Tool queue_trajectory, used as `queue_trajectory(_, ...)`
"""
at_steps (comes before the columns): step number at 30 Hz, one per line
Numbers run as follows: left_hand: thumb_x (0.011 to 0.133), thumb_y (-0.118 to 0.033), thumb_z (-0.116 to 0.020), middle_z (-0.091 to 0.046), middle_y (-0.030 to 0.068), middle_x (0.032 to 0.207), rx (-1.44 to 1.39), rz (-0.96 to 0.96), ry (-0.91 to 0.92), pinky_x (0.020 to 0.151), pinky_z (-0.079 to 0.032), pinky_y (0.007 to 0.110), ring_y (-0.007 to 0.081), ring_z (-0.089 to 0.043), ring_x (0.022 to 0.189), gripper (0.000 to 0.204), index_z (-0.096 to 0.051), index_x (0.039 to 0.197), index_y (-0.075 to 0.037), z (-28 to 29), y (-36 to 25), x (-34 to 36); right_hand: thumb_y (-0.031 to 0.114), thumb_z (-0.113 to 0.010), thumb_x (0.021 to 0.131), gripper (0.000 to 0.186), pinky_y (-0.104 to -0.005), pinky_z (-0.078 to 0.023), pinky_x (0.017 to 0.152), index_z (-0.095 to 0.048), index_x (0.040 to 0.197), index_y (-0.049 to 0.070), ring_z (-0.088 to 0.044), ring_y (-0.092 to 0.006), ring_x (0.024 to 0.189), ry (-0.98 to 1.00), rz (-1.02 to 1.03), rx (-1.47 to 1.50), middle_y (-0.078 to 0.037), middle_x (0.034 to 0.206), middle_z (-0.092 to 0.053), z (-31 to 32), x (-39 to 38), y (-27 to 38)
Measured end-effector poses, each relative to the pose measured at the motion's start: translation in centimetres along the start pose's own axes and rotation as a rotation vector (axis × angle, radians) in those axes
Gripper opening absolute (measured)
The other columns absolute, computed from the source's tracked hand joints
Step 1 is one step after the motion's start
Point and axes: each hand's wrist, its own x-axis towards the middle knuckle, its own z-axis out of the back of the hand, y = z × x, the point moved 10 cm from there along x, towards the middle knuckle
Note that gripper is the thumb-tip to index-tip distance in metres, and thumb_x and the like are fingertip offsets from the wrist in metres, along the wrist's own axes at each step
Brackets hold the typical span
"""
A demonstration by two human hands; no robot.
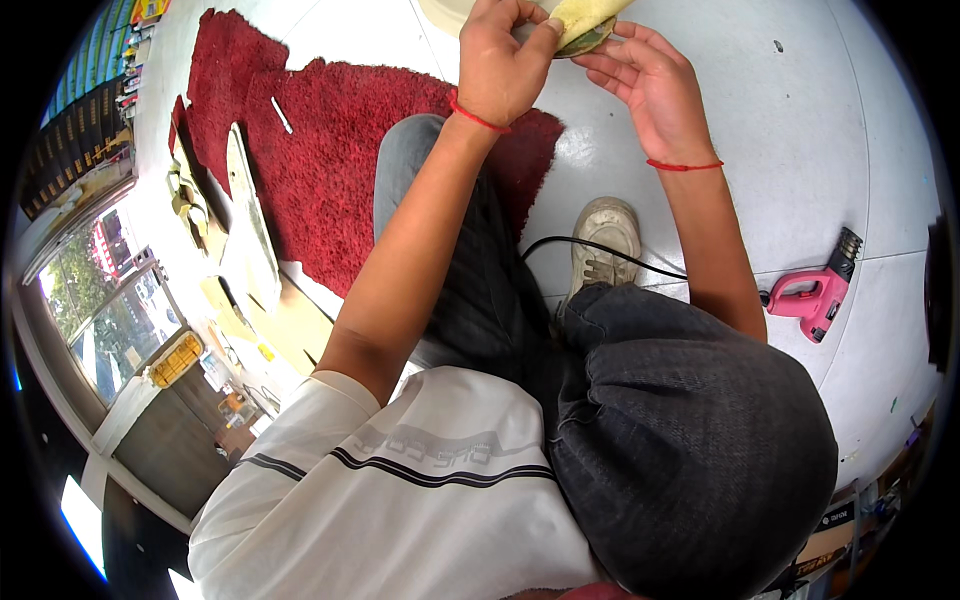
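Nearest the lens, I view the white shirt at lower centre and the dark jeans at lower right. At top centre, I pinch the yellow piece between thumb and fingers of the left hand, with a dark green piece directly under it; the right hand sits at its right end, fingers part-curled, and I cannot tell whether they grip. Beyond, I register the red rug at upper left, the pink heat gun at right and, farthest, the window at left.
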Motion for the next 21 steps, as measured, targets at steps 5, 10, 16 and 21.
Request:
queue_trajectory(5,0.089,-0.001,-0.063,-0.061,0.0193,0.12,-0.022,0.005,-0.021,0.083,-0.05,0.031,0.0199,-0.061,0.093,0.006,-0.062,0.09,0.005,0.1,0.2,-0.1,0.011,-0.055,0.1,0.035,-0.0381,-0.053,0.098,-0.054,0.13,-0.005,-0.07,-0.0277,0.111,0.002,-0.011,0.002,-0.02,0.116,-0.071,-0.1,-0.1,0.1)
queue_trajectory(10,0.088,-0.001,-0.062,-0.06,0.0201,0.12,0.025,-0.064,-0.047,0.088,-0.049,0.033,0.0236,-0.061,0.101,0.006,-0.061,0.09,0.004,0.4,0.1,-0.2,0.011,-0.061,0.098,0.031,-0.0366,-0.053,0.096,-0.057,0.126,-0.003,-0.071,-0.0268,0.109,0.009,-0.001,-0.021,-0.018,0.114,-0.072,-0.6,-0.2,0.3)
queue_trajectory(16,0.088,-0.002,-0.063,-0.059,0.0202,0.123,-0.059,0.041,-0.022,0.092,-0.049,0.034,0.0252,-0.06,0.108,0.005,-0.062,0.09,0.003,0.2,0.9,-0.3,0.01,-0.065,0.097,0.029,-0.0355,-0.054,0.093,-0.059,0.122,-0.003,-0.073,-0.0264,0.103,0.002,0.014,-0.038,-0.016,0.11,-0.072,-0.4,0.1,0.2)
queue_trajectory(21,0.097,-0.015,-0.066,-0.065,0.0173,0.125,0.207,-0.466,0.027,0.087,-0.053,0.032,0.0194,-0.065,0.098,0.016,-0.069,0.101,0.001,-1.0,-4.9,-1.8,0.008,-0.065,0.095,0.028,-0.0364,-0.056,0.086,-0.058,0.118,-0.005,-0.074,-0.0272,0.096,-0.07,-0.002,-0.02,-0.017,0.108,-0.072,1.1,0.5,-0.2)
